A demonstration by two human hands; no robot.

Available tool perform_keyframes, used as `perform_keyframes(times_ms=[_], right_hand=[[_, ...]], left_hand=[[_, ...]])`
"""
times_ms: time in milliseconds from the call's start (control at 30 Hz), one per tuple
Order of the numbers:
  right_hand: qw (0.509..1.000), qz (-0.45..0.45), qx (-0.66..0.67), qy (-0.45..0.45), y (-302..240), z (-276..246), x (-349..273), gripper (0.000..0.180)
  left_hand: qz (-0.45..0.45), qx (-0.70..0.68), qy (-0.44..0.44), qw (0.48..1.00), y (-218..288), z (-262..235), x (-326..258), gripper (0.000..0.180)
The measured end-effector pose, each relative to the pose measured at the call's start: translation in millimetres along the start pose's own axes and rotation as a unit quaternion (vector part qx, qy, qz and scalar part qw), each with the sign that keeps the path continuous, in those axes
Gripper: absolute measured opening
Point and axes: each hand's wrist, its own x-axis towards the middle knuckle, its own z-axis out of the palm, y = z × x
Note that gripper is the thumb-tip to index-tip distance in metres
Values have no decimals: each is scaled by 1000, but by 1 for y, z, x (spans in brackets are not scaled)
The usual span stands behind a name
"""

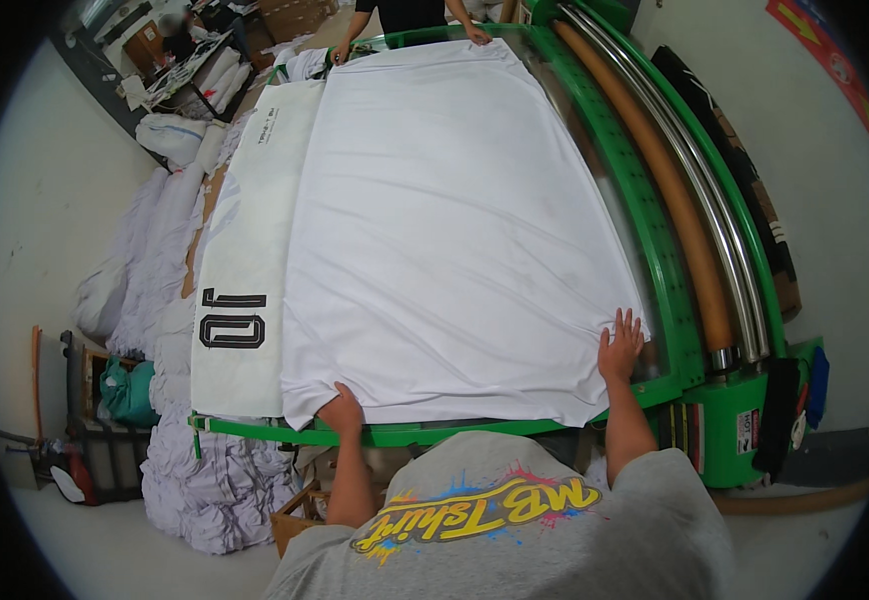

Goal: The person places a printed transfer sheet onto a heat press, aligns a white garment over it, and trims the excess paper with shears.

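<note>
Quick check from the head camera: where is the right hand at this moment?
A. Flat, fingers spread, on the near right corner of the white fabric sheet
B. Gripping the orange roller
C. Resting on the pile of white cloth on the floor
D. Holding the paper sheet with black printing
A: the right hand lies open with fingers spread on the white fabric sheet by its near right corner, short of the green table frame.

Plain white fabric sheet (pixel 445 230); white paper strip (pixel 250 270) w/ black outlined print. Bright green tabletop frame (pixel 665 250), orange + chrome rollers (pixel 695 210). Grey shirt (pixel 515 530), multicolour splatter graphic.
</note>
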Motion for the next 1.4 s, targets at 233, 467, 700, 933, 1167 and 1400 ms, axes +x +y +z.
perform_keyframes(times_ms=[233,467,700,933,1167,1400], right_hand=[[1000,18,-12,-18,7,-4,-8,68],[999,23,-17,-27,12,-10,-15,68],[998,35,-38,-19,17,-13,-22,68],[998,44,-48,-7,23,-14,-28,69],[996,71,-60,-6,17,-7,-20,68],[997,63,-31,-21,19,-3,3,68]], left_hand=[[33,21,7,999,-3,2,-1,47],[54,-8,3,998,-8,5,-1,43],[57,-6,-35,998,-16,10,-1,47],[59,36,-69,995,-6,27,14,53],[16,70,-197,978,26,25,55,62],[1,90,-247,965,44,23,77,62]])
